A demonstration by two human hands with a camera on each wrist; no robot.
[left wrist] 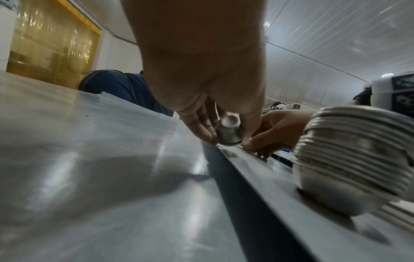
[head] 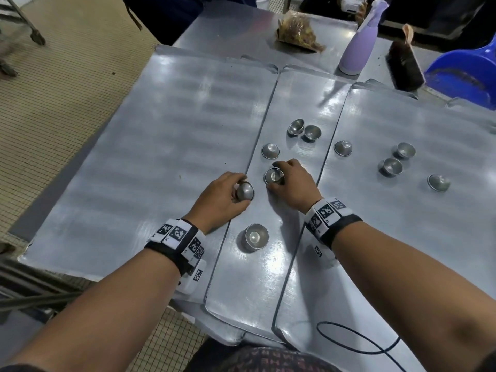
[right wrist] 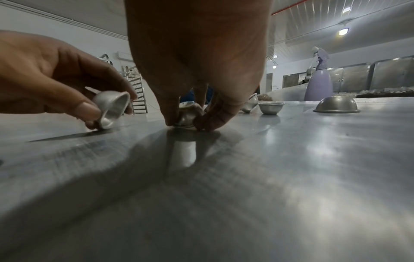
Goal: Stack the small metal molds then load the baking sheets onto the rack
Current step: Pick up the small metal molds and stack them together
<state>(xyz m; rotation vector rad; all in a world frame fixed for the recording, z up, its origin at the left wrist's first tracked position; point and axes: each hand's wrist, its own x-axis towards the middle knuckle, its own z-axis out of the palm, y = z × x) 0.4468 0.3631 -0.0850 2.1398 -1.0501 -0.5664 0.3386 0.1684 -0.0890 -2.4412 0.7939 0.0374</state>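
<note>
My left hand [head: 220,196] pinches a small mold [head: 244,191] between thumb and fingers, tipped on its side at the seam between the left baking sheet [head: 161,124] and the middle baking sheet [head: 295,103]; in the right wrist view its open mouth faces toward my other hand. My right hand [head: 294,183] curls round a second mold [head: 274,175] that sits on the middle sheet, thumb on one side and fingertips on the other, both touching the sheet beside it. The two hands are close together but not touching.

Just nearer to me on the middle sheet stands a stack of nested molds [head: 256,236], mouth up; the left wrist view shows its many rims layered one in another. Further out on the same sheet lies one mold upside down [head: 270,150], and beyond it a pair [head: 304,129], one tilted against the other, which stands upright. On the right baking sheet [head: 429,232] sit four more: an upturned one [head: 343,147] near its left edge, two mouth-up ones [head: 398,159] close together, and another upturned one [head: 438,182] well apart to the right.

Past the sheets, on the steel table [head: 228,30], are a lilac spray bottle [head: 358,47], a dark brush [head: 404,65], a blue dustpan [head: 464,71] and a bag of brown scraps [head: 298,30]. A black cable [head: 357,342] loops over the near corner.
</note>
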